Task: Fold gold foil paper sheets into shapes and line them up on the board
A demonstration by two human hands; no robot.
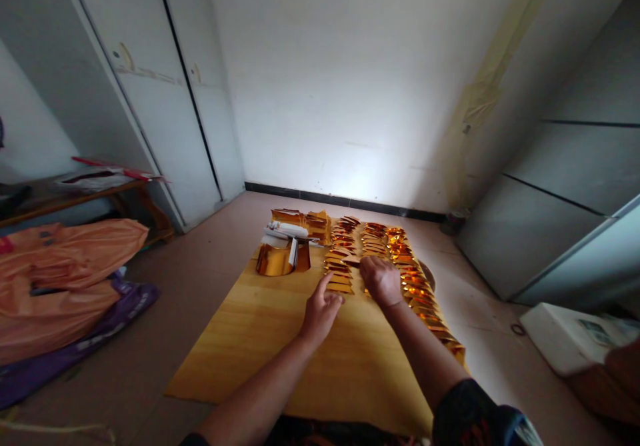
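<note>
Folded gold foil papers (341,267) stand in a column on the wooden board. My left hand (321,309) is at the near end of this column, its thumb and index finger spread on either side of the nearest pieces. Closed, my right hand (383,281) is just to the right, over the near part of a second column of folded gold papers (374,235). A folded gold paper (351,260) pokes out from its fingertips toward the left; the fingers partly hide it. More shiny folded papers (417,283) run along the board's right edge.
Flat gold sheets (275,260) and white paper strips (289,229) lie at the board's (235,339) far left. Orange and purple bags (65,286) rest on the left. A white foam box (570,339) stands at right, near a grey cabinet (545,193).
</note>
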